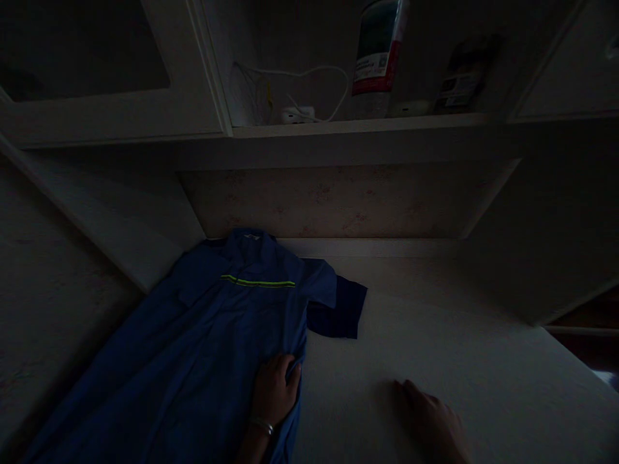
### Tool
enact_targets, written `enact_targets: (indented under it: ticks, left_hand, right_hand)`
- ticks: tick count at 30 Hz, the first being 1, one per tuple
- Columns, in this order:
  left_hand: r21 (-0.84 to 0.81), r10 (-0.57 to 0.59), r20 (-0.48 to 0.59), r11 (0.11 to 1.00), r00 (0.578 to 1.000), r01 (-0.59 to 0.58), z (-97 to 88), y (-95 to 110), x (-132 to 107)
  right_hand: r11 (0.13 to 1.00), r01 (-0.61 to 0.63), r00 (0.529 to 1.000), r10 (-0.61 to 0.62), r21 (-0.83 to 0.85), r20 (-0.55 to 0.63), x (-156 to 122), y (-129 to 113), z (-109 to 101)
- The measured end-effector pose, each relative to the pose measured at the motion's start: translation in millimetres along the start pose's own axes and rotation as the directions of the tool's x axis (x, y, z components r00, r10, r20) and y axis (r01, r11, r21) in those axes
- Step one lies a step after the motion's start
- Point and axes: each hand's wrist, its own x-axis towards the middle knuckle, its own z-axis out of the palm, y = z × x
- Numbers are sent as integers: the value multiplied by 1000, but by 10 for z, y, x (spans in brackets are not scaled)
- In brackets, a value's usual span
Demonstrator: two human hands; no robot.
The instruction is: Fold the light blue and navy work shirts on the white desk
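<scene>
A blue short-sleeved shirt (203,348) with a yellow-green stripe across the chest lies spread on a pale countertop (435,361), collar toward the wall. My left hand (273,393), with a bracelet on the wrist, rests on the shirt's right edge, its fingers curled into the cloth there. My right hand (430,419) lies on the bare counter to the right of the shirt, fingers stretched forward and holding nothing. The scene is very dark.
Above the counter runs a shelf (358,124) with a white charger and cable (297,115), a tall canister (380,55) and a dark packet (464,77). Cabinet doors (97,71) flank it. A backsplash wall (338,200) closes the counter's far side.
</scene>
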Motion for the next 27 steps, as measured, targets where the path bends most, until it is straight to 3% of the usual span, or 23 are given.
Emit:
enact_targets:
  ticks: [6,19,27]
  left_hand:
    - [-5,-16,25,1000,1000,16,9,-20,-4]
    - [14,29,-46,999,999,-29,19,-18,-3]
    - [7,17,-6,1000,1000,-17,-3,-12,-4]
  right_hand:
    - [1000,12,999,-12,-19,-36,-26,-13,0]
    - [1000,22,999,-22,3,-29,6,46,63]
    - [999,31,999,-31,6,-44,-4,34,43]
